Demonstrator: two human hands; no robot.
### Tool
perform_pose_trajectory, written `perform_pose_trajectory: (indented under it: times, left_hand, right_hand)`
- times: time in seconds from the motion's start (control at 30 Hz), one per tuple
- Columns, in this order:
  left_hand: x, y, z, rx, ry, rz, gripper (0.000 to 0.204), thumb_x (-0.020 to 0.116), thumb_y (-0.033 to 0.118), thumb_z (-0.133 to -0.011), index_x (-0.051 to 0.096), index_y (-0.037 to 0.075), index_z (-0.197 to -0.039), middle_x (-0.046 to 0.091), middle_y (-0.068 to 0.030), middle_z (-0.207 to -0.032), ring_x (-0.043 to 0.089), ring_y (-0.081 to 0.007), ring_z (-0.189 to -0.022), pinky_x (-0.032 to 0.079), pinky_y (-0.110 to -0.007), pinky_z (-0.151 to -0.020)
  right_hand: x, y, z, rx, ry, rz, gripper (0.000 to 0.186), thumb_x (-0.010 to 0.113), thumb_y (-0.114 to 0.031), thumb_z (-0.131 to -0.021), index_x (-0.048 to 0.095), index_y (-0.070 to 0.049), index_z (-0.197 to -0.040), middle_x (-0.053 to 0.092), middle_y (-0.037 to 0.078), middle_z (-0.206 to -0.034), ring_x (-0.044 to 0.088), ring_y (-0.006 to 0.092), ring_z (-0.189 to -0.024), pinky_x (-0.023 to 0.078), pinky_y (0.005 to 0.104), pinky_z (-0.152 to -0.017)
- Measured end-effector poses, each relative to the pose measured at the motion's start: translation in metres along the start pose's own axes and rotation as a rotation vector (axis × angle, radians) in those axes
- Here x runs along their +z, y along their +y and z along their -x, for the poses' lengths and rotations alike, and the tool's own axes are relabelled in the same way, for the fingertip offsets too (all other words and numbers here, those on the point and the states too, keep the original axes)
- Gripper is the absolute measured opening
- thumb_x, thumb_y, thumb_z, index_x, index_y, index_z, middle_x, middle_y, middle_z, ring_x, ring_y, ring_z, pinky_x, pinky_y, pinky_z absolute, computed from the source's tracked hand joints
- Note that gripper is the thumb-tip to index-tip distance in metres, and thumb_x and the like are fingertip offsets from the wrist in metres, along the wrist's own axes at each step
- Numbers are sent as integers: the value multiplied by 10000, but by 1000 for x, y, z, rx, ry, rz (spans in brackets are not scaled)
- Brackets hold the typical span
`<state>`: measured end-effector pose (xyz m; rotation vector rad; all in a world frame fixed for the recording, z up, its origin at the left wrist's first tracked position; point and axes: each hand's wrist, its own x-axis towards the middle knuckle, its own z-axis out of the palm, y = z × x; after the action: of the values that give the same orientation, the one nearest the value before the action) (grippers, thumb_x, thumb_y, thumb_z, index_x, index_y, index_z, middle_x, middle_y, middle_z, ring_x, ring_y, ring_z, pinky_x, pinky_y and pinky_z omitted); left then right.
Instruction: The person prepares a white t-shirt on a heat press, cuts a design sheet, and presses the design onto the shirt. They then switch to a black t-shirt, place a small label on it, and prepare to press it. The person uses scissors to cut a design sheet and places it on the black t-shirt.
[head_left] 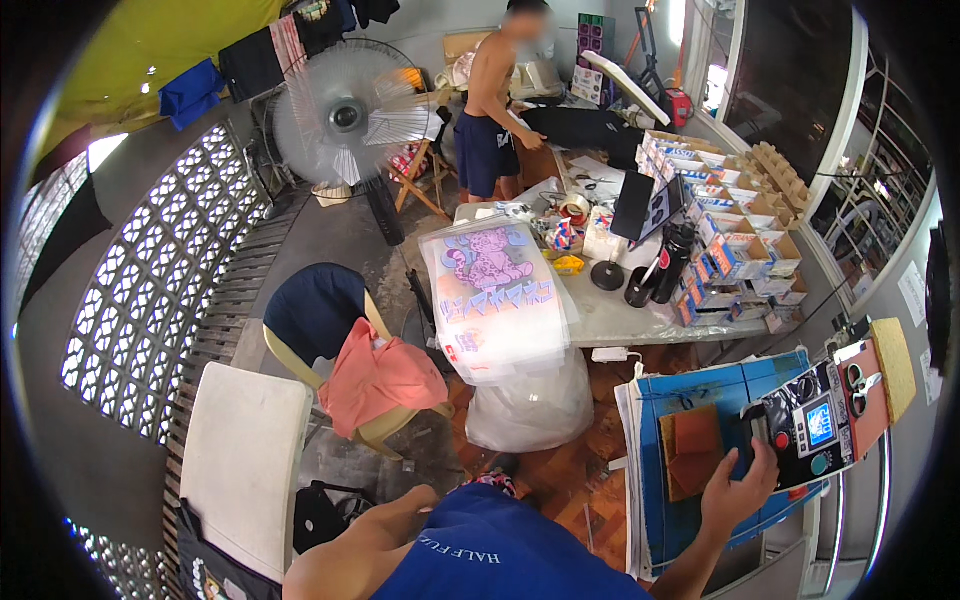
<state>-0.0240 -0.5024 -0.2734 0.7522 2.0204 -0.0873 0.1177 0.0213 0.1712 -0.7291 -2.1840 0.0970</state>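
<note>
At the lower right, the right hand (740, 487), half-curled, is at the left edge of the control box (793, 438); whether its fingertips grip, I cannot tell. The left hand is out of sight.

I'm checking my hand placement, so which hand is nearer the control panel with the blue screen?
Right. Your right hand is at the left edge of the control panel; your left hand can't be made out, and none shows beside it.
</note>
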Motion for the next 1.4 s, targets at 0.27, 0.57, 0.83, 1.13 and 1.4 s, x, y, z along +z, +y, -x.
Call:
perform_pose_trajectory:
  times: [0.27,0.57,0.83,1.13,1.4]
  left_hand:
    - [-71,-16,-27,-9,121,37,280,671,223,-745,766,58,-950,710,-216,-1018,685,-396,-971,545,-458,-826]
    - [-296,-186,-71,378,995,655,163,561,224,-916,674,108,-890,659,-81,-804,635,-245,-706,489,-382,-572]
    - [-596,-249,15,700,1198,2280,349,532,111,-958,450,12,-1282,559,-126,-1267,593,-318,-1140,490,-478,-1022]
    - [-692,-248,13,1039,1352,2319,292,518,197,-1020,458,2,-1228,564,-148,-1295,564,-352,-1231,437,-460,-1097]
    - [-716,-296,-19,740,1424,2360,156,500,229,-1023,572,91,-1025,614,-42,-922,627,-182,-841,548,-313,-809]
  right_hand:
    - [8,-23,-25,194,-162,178,379,680,-243,-858,640,-38,-1174,700,150,-1084,678,331,-929,510,425,-818]
    - [29,-39,-40,355,-137,564,271,715,-331,-831,641,-71,-818,655,107,-699,665,353,-722,501,480,-677]
    - [53,-45,-53,610,-61,658,423,741,-457,-779,745,-126,-1042,734,152,-936,691,392,-871,533,528,-757]
    - [64,-34,-47,590,-5,760,365,755,-387,-781,751,-133,-1043,737,130,-949,691,373,-866,536,493,-758]
    - [68,-42,-50,549,131,718,299,785,-326,-738,749,-94,-923,731,127,-906,683,378,-826,529,480,-722]
